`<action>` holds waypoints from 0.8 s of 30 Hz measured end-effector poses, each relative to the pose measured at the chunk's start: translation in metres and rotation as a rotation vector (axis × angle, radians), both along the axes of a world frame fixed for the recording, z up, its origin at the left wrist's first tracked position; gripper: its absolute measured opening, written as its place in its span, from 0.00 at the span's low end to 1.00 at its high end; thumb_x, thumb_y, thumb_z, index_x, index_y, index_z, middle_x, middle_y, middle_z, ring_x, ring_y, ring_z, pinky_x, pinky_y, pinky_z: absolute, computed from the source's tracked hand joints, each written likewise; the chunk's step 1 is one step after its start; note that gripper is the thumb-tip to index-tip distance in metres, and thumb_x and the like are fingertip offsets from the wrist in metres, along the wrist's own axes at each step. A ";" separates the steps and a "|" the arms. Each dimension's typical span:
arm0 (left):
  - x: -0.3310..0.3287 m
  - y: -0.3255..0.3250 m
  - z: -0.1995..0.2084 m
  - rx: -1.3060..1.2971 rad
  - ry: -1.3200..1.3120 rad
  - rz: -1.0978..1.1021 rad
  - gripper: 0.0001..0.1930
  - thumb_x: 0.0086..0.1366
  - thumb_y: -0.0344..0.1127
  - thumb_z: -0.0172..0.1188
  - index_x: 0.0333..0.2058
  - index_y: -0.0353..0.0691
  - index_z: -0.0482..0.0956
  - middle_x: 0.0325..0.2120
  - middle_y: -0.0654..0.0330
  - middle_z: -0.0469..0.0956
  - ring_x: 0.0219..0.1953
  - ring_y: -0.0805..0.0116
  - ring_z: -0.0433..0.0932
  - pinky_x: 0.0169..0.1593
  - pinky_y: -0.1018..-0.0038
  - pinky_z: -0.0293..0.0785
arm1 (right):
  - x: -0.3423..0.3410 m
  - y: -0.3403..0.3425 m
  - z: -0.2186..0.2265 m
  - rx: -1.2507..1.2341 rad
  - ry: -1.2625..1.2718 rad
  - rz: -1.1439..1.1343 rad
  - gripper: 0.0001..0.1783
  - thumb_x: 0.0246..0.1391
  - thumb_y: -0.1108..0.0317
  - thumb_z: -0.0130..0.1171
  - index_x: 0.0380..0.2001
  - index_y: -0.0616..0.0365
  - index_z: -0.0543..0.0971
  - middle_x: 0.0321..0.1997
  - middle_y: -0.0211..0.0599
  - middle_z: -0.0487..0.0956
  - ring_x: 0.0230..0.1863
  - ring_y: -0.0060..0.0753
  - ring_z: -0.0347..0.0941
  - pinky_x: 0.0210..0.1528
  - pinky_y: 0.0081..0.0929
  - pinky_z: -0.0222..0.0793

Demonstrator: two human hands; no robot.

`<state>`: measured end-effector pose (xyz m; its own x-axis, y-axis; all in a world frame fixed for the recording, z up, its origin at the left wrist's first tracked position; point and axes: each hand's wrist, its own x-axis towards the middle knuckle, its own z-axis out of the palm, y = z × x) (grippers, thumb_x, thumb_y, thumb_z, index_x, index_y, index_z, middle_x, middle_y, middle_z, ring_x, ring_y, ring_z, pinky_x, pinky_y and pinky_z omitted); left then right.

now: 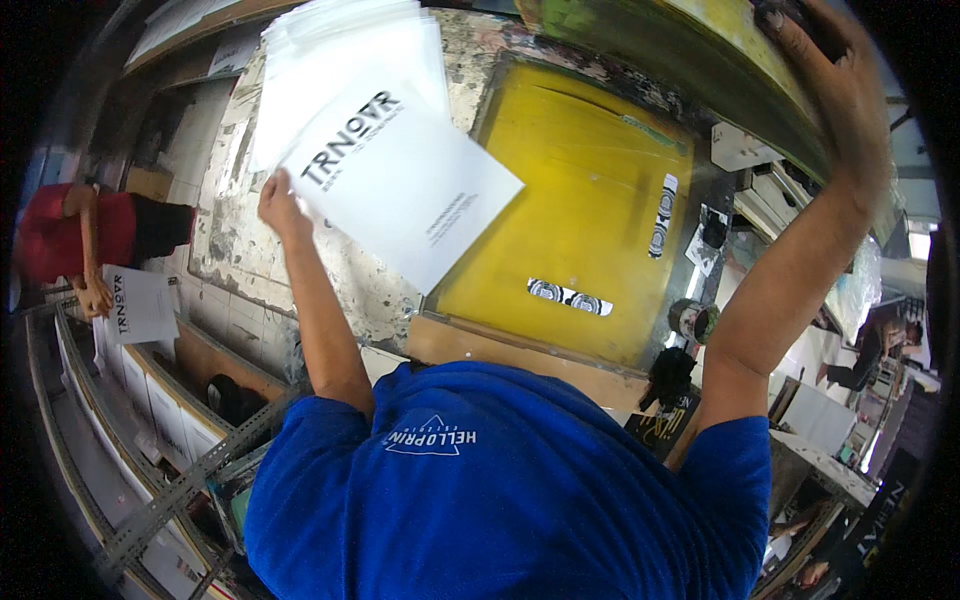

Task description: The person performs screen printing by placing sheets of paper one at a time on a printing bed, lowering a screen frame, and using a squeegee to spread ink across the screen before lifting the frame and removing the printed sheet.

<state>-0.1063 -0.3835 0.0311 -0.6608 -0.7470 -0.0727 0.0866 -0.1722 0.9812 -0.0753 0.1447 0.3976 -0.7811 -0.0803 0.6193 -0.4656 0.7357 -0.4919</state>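
Note:
A white sheet (400, 185) with black lettering is pinched at its left corner by my left hand (284, 207), whose fingers are closed on it. The sheet slants over the left edge of a yellow printing bed (560, 200). Beyond it lies a stack of similar white sheets (345, 50), partly covered by the held one. At the upper right my right hand (835, 85) is raised, its fingers curled on the end of a tilted-up, green-stained screen printing frame (650, 50). Two small strips with round black patterns, a lower strip (570, 297) and an upright strip (662, 215), lie on the bed.
A worn, paint-flecked table (240, 200) extends left of the bed. Far left, a person in red (90, 235) handles another printed sheet (138, 305) above racks (110, 400). Right of the bed stand a small round container (690, 320) and a dark cloth-like bundle (670, 377).

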 end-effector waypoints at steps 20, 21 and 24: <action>0.005 0.181 -0.008 -1.278 -0.103 -0.615 0.11 0.54 0.42 0.75 0.36 0.51 0.90 0.37 0.63 0.82 0.45 0.60 0.79 0.48 0.62 0.72 | 0.008 -0.011 0.005 -0.034 -0.039 0.048 0.25 0.45 0.69 0.73 0.49 0.67 0.84 0.43 0.39 0.85 0.43 0.29 0.79 0.51 0.26 0.73; 0.006 0.185 -0.017 -1.240 -0.105 -0.590 0.10 0.54 0.42 0.74 0.35 0.50 0.90 0.36 0.62 0.82 0.44 0.59 0.79 0.47 0.62 0.72 | 0.009 -0.017 0.010 -0.030 -0.078 0.067 0.25 0.45 0.69 0.72 0.48 0.67 0.84 0.42 0.39 0.86 0.42 0.28 0.79 0.51 0.26 0.73; 0.005 0.194 -0.031 -1.081 -0.105 -0.555 0.08 0.55 0.40 0.74 0.33 0.47 0.89 0.35 0.60 0.82 0.40 0.59 0.80 0.43 0.62 0.74 | -0.002 -0.007 0.017 -0.004 -0.172 0.081 0.23 0.46 0.66 0.72 0.46 0.67 0.85 0.39 0.37 0.86 0.39 0.26 0.79 0.46 0.25 0.74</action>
<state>-0.1009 -0.1899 0.0002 -0.9379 -0.0734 0.3390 0.1724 0.7493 0.6394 -0.0769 0.1378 0.4146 -0.8663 -0.1455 0.4779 -0.4325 0.6971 -0.5718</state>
